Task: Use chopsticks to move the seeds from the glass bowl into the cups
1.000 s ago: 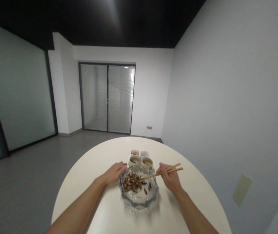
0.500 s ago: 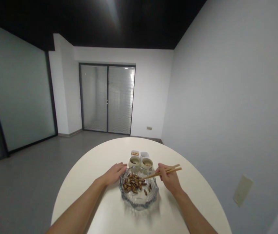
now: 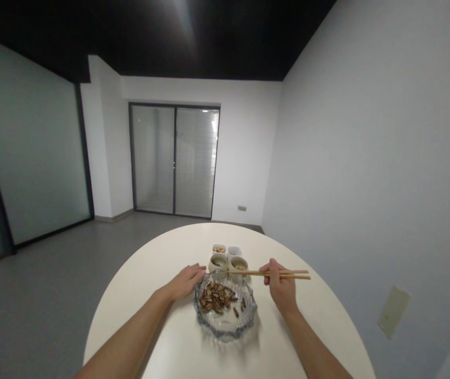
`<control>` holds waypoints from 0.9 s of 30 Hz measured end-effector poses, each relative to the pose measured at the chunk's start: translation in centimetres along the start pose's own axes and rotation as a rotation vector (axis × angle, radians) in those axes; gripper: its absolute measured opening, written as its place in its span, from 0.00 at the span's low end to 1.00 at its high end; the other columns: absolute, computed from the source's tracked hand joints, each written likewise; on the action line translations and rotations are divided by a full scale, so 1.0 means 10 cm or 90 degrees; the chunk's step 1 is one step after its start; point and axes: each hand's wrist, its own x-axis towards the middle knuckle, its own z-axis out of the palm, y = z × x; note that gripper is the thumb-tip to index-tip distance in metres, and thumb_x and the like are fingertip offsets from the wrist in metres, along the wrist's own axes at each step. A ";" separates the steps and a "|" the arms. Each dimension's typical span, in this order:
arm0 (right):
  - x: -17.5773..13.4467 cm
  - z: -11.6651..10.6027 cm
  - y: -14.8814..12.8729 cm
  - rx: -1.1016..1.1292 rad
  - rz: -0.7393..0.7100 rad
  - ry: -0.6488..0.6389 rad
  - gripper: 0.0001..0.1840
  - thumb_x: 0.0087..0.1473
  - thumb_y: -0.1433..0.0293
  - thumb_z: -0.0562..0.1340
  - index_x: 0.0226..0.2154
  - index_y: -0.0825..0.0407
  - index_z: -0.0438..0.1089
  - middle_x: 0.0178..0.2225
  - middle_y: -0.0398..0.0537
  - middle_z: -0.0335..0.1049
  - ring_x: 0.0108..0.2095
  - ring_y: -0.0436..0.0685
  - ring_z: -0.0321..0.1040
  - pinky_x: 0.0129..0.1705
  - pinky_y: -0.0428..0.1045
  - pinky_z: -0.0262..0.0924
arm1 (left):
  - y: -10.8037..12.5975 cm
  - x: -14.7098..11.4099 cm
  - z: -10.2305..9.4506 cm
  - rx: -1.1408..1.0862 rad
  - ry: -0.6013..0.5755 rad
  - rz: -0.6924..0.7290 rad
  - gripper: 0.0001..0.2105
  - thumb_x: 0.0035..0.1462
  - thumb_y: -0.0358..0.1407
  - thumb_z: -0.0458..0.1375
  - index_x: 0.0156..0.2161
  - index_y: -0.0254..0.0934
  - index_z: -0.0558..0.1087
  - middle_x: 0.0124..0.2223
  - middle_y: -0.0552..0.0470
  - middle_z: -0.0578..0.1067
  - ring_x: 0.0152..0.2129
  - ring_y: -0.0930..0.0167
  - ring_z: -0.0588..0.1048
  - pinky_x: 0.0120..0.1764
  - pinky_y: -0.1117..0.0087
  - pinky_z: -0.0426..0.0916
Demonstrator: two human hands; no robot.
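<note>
My right hand (image 3: 280, 284) grips a pair of wooden chopsticks (image 3: 296, 274) that lie nearly level. Their tips reach left over the far rim of a clear glass bowl (image 3: 225, 332), in front of the small cups. Whether a seed is between the tips is too small to tell. Brown striped seeds (image 3: 215, 297), which look like sunflower seeds, are heaped in the bowl's left part, with a few lying apart on the right. My left hand (image 3: 185, 283) lies open on the table, its fingertips by the bowl's upper left rim.
Behind the bowl stand two beige cups, a left one (image 3: 218, 261) and a right one (image 3: 239, 261), each with a little inside. Farther back are a white dish of pale nuts (image 3: 219, 249) and another white dish (image 3: 235, 251). All stand on a round white table (image 3: 130, 295).
My right hand has moved slightly right and up. The chopstick tips have lifted from the seeds to the bowl's far rim, and the sticks are now almost level. My left hand stays put.
</note>
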 end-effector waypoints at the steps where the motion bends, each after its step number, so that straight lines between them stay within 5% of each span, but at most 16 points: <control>1: 0.02 0.00 -0.01 -0.005 0.000 0.028 0.42 0.59 0.33 0.55 0.21 0.52 0.77 0.12 0.45 0.64 0.15 0.52 0.61 0.18 0.47 0.57 | 0.00 0.00 0.00 0.003 -0.002 -0.002 0.35 0.70 0.63 0.41 0.62 0.42 0.76 0.68 0.47 0.70 0.69 0.51 0.61 0.71 0.47 0.48; 9: 0.16 0.07 0.12 -0.064 -0.011 0.144 0.44 0.59 0.32 0.53 0.25 0.54 0.78 0.15 0.45 0.66 0.17 0.54 0.64 0.21 0.48 0.58 | 0.02 0.00 -0.01 0.011 0.001 0.045 0.33 0.72 0.60 0.40 0.62 0.44 0.77 0.66 0.49 0.73 0.66 0.54 0.65 0.70 0.53 0.53; 19: 0.23 0.16 0.40 -0.147 -0.019 0.070 0.44 0.61 0.33 0.50 0.27 0.53 0.80 0.18 0.46 0.69 0.20 0.57 0.69 0.27 0.50 0.63 | -0.04 0.02 0.01 0.029 -0.011 0.012 0.30 0.73 0.56 0.41 0.63 0.44 0.75 0.69 0.49 0.70 0.69 0.53 0.61 0.71 0.47 0.47; 27: 0.11 0.09 0.26 -0.053 -0.014 0.066 0.39 0.61 0.36 0.56 0.28 0.53 0.81 0.22 0.49 0.74 0.23 0.57 0.69 0.28 0.50 0.66 | -0.05 0.03 0.01 0.018 0.004 0.039 0.31 0.72 0.58 0.41 0.60 0.43 0.78 0.67 0.49 0.72 0.66 0.54 0.65 0.70 0.52 0.52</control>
